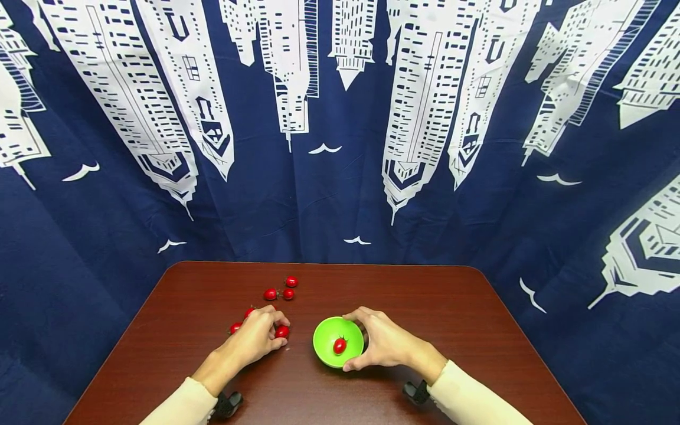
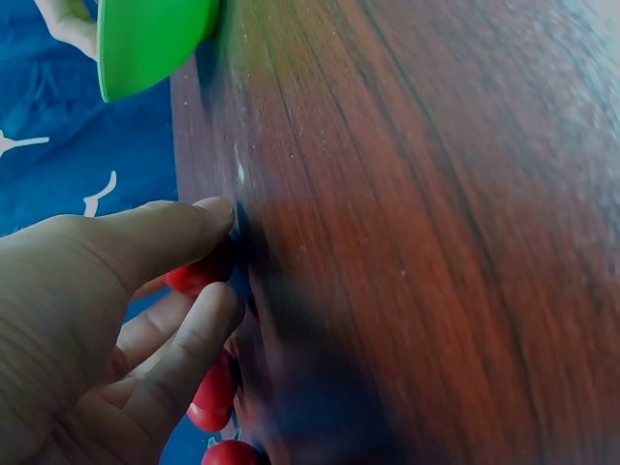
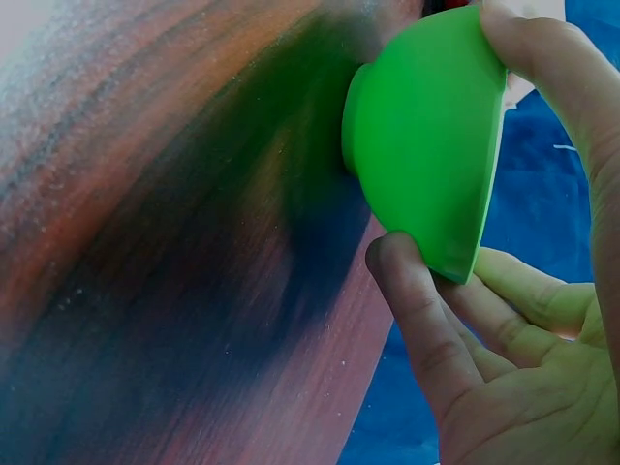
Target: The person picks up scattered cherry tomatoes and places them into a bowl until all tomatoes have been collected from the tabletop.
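Observation:
My left hand [image 1: 254, 336] pinches a cherry tomato [image 1: 282, 332] between thumb and fingers, low over the table left of the bowl. The left wrist view shows this red tomato [image 2: 201, 275] partly covered by the fingertips. Around the side of a bright green bowl [image 1: 324, 332], my right hand [image 1: 385, 342] curls its thumb at the near rim and its fingers at the far rim. Inside the bowl lies one cherry tomato [image 1: 339, 346] with a green stem. In the right wrist view, the bowl [image 3: 426, 136] stands upright on its foot ring, fingers against its wall.
More cherry tomatoes lie beyond the left hand, including one [image 1: 291, 281] at the back and one [image 1: 235, 327] at the left, partly hidden. The brown wooden table [image 1: 425, 295] ends at a dark blue cloth [image 1: 319, 200] with white building prints.

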